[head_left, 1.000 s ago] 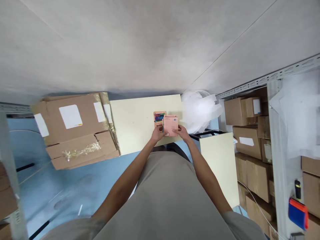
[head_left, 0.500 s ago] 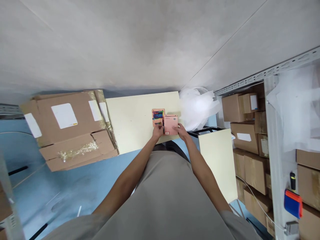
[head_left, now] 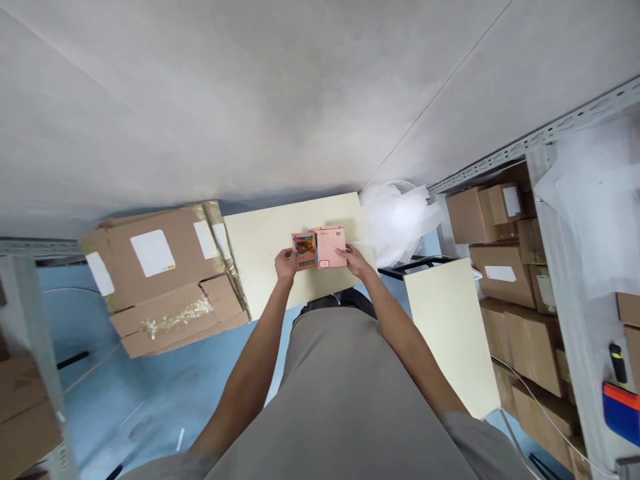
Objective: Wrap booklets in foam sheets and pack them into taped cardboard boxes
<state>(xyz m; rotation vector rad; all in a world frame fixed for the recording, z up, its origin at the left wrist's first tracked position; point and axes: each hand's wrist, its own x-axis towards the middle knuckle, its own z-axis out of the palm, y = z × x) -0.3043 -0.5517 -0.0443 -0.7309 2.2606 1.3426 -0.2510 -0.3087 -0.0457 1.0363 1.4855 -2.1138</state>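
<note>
Over a pale yellow table (head_left: 260,247) I hold two small pink boxes side by side. My left hand (head_left: 285,265) grips the left pink box (head_left: 305,250), which has a colourful picture on its face. My right hand (head_left: 356,261) grips the right pink box (head_left: 331,247), whose face is plain with a small barcode label. The two boxes touch along their inner edges. My fingers are curled round their outer sides.
A large taped cardboard carton (head_left: 165,273) stands left of the table on a blue floor (head_left: 140,393). Crumpled white plastic wrap (head_left: 400,217) lies to the right. A second pale table top (head_left: 450,327) and metal shelving with several cardboard boxes (head_left: 505,280) fill the right side.
My left hand has picked up the picture box that lay on the table and brought it next to the plain box. Both hands shifted slightly left.
</note>
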